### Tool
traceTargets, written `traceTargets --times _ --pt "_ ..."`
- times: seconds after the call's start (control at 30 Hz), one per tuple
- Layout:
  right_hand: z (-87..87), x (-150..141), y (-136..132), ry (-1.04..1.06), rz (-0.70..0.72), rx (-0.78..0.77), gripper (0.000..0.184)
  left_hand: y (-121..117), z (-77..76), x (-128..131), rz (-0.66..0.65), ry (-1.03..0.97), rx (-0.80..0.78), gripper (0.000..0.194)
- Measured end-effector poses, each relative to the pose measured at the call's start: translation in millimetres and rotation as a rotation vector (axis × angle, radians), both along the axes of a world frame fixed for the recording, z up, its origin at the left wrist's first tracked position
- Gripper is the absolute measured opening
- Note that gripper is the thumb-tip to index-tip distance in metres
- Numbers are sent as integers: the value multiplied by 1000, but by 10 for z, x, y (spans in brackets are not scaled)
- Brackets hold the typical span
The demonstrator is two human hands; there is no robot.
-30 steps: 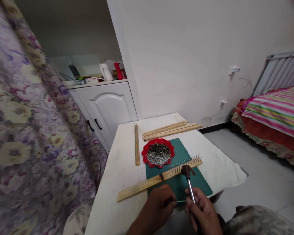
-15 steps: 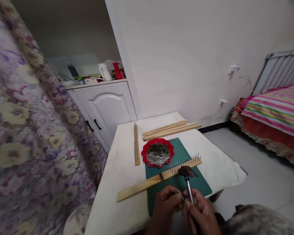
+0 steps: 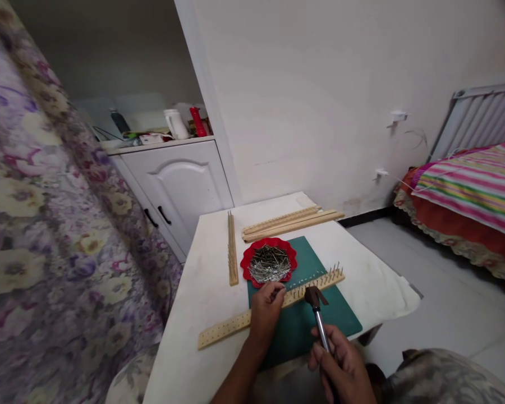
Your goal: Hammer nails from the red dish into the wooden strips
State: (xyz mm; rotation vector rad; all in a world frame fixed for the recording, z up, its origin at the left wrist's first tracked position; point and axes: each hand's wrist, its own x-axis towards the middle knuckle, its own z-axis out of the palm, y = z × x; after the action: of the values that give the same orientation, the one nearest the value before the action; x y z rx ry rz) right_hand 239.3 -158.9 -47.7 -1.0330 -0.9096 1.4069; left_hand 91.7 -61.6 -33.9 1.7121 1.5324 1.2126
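Observation:
My right hand (image 3: 340,362) is closed round the handle of a claw hammer (image 3: 315,300), its dark head raised in front of the board. My left hand (image 3: 267,308) is over the middle of a wooden strip (image 3: 225,331), thumb and fingers pinched together near its top edge. What the pinch holds, if anything, is too small to see. Rows of nails (image 3: 334,273) stand upright in the right part of the strip; dotted holes or marks run along its left part. Beyond my left hand, a red scalloped dish (image 3: 244,266) holds many loose nails (image 3: 271,264).
A green mat (image 3: 297,336) lies under the strip and dish on the white-covered table (image 3: 185,314). More wooden strips (image 3: 292,224) lie at the back, and a nail-studded strip (image 3: 233,252) lies left of the dish. A floral curtain (image 3: 67,252) hangs on the left.
My left hand has moved away from my right hand, forward and left onto the wooden strip. My right hand stays low with the hammer. The view has shifted slightly.

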Motion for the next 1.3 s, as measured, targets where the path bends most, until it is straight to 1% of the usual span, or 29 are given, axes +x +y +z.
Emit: traceTargets --times 0.2,0.57,0.77,1.0,1.17,1.3 --pt "12 -2 -1 -3 0 -14 42 23 -79 15 3 65 19 18" --pt "27 9 5 -26 18 -25 39 22 -111 0 -20 118 29 19" --pt "33 38 16 -14 56 8 37 34 -116 6 -23 157 21 18" --pt "172 39 132 -50 200 32 33 41 -134 15 -12 159 7 17" --pt "271 -35 222 -49 248 47 30 33 -141 8 -44 115 29 17" --pt "305 -83 278 -54 266 49 32 31 -160 -3 -39 122 49 16"
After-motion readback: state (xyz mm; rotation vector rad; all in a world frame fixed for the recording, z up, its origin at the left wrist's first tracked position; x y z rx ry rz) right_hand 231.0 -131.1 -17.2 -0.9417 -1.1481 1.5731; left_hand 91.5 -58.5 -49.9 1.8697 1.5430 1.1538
